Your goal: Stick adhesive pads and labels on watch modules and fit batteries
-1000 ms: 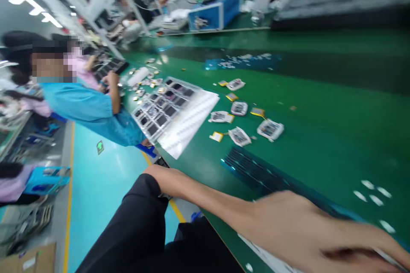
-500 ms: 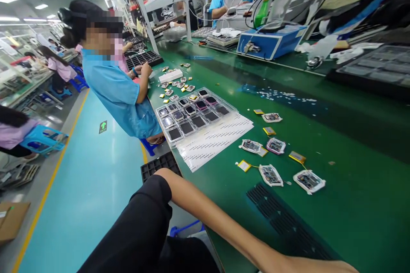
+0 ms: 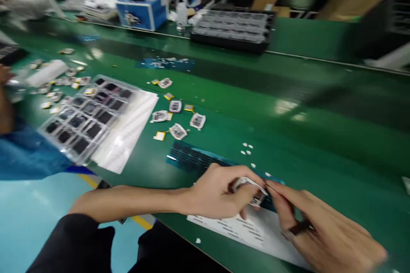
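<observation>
My left hand (image 3: pixel 216 192) is closed around a white-framed watch circuit assembly (image 3: pixel 257 198), partly hidden by the fingers. My right hand (image 3: pixel 320 222) meets it from the right, thumb and forefinger pinched at the assembly's edge; what they hold is too small and blurred to name. Below the hands lies a white sheet with rows of dark marks (image 3: pixel 230 228). A dark strip sheet with blue edges (image 3: pixel 192 155) runs behind them. Several similar circuit assemblies (image 3: pixel 197 120) with yellow-edged batteries (image 3: pixel 159 136) lie farther left on the green bench.
A clear tray of watch screens (image 3: pixel 92 130) and a white sheet (image 3: pixel 126 136) lie to the left, near a co-worker's blue sleeve (image 3: pixel 28 149). Small white pieces (image 3: pixel 246 152) dot the bench. Farther back stand a blue box device (image 3: pixel 142 12) and a black tray (image 3: pixel 230 27).
My view has swung right and down. Both hands have come into sight, with the circuit assembly held between them; before, only my left arm showed. The tray and loose assemblies now appear farther left.
</observation>
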Demonstrator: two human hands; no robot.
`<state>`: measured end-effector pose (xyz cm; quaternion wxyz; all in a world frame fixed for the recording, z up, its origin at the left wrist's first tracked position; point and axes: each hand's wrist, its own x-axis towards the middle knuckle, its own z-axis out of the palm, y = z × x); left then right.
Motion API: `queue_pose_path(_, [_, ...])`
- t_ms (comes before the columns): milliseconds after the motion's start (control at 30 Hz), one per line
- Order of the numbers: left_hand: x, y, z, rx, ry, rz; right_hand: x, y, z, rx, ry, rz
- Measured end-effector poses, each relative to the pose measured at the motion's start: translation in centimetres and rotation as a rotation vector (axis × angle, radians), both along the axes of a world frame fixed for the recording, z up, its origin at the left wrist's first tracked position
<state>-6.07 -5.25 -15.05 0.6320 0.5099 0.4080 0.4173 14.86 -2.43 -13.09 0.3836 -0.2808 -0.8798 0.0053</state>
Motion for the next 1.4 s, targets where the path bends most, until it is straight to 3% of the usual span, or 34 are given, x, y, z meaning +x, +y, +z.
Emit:
queue_pose_path(100, [-0.2,0.0,0.2,0.086,0.034,-0.011,0.1,-1.1,-0.4,-0.035,-0.109,-0.07])
queue_pose_path(233, [-0.3,-0.3,0.5,0.167,0.12,-0.033,0.3,-1.0,-0.3,-0.115,-0.087,-0.021])
queue_pose_path(400, [-0.2,-0.4,0.6,0.139,0.117,-0.064,0.7,-1.0,-0.5,-0.132,-0.075,0.046])
queue_pose_path(567, [-0.3,-0.4,0.5,0.05,0.114,-0.072,1.2,-1.1,-0.8,-0.141,-0.094,-0.041])
queue_pose_path(867, [-0.4,-0.2,0.8,-0.026,0.135,-0.112,2.1,-0.6,-0.4,-0.071,-0.284,0.044])
queue_pose_path(1067, [-0.2,-0.1,0.1,0.071,0.221,-0.011,1.8,-0.7,-0.8,-0.093,-0.255,0.018])
queue_pose_path(1233, [-0.1,-0.4,-0.3,0.151,0.289,-0.048,0.9,-1.5,-0.5,-0.045,-0.322,0.02])
queue_pose_path(1400, [-0.1,-0.8,-0.5,0.233,0.246,-0.025,1.1,-2.4,-1.6,0.02,-0.274,0.004])
